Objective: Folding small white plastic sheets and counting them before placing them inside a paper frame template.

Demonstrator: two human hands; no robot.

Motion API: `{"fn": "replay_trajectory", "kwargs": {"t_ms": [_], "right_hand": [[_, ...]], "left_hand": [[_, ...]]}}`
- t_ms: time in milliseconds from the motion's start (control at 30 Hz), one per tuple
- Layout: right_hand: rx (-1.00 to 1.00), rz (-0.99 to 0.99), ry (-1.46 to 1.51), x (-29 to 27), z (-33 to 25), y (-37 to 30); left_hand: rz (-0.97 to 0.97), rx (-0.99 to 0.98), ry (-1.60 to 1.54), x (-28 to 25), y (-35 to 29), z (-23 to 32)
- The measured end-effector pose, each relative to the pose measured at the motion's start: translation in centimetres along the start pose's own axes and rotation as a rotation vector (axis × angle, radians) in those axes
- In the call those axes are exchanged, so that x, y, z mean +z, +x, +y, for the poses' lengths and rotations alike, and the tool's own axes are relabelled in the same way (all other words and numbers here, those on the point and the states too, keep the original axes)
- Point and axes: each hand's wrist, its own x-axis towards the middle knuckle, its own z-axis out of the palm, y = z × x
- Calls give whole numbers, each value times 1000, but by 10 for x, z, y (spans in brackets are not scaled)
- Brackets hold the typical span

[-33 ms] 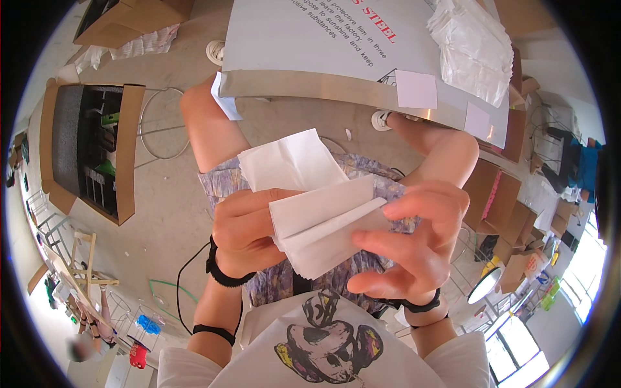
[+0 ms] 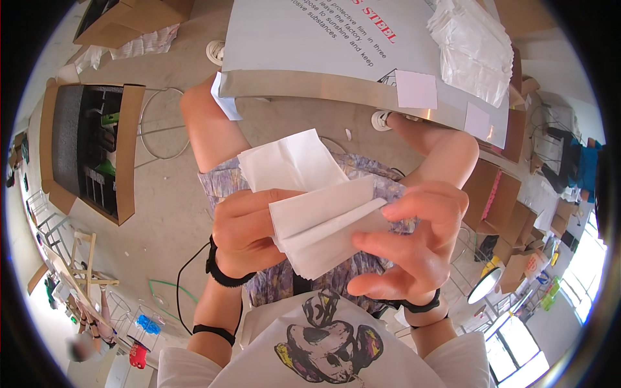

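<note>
- The left hand (image 2: 242, 229) grips the left end of a white paper stack (image 2: 310, 216), its fingers tucked partly behind the sheets.
- The right hand (image 2: 430, 246) is loosely open at the stack's right end, fingers apart and bent; its index fingertip is at the end of a raised fold, though whether it presses there is hard to tell.
- The paper stack is above the lap, tilted, its layers slightly fanned along the lower edge. It looks light, thin and soft, quick to crease, with layers likely to slide over one another. The raised fold's free edge seems the easiest place to pinch; the left end suits a steady hold.
- A second pile (image 2: 294, 161) of similar white paper lies just beyond, over the patterned shorts (image 2: 217, 184); what supports it is hidden.
- Farther out, the tabletop (image 2: 310, 45) bears a heap of whitish plastic (image 2: 471, 48); anything inside it cannot be made out.
- To the left, an open box (image 2: 128, 161) on the floor has black foam (image 2: 68, 142) inside, with dark and green parts.
- Another box (image 2: 139, 22) is at upper left, its contents too dark to tell.
- More cardboard boxes (image 2: 475, 191) are at right, contents unclear.
</note>
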Motion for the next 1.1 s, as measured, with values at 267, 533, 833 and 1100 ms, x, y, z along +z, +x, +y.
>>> {"fn": "replay_trajectory", "kwargs": {"t_ms": [267, 533, 833, 1100], "right_hand": [[19, 39, -27, 1, 1, 6], [-45, -39, -8, 0, 6, -8], [-11, -39, -2, 8, 12, 2], [-129, -16, 253, 5, 37, -20]], "left_hand": [[-61, 55, 61, -2, 5, 7], [-56, 200, 102, 1, 9, 6], [-118, 302, 285, 2, 9, 11], [-97, 73, 107, 0, 8, 7]]}}
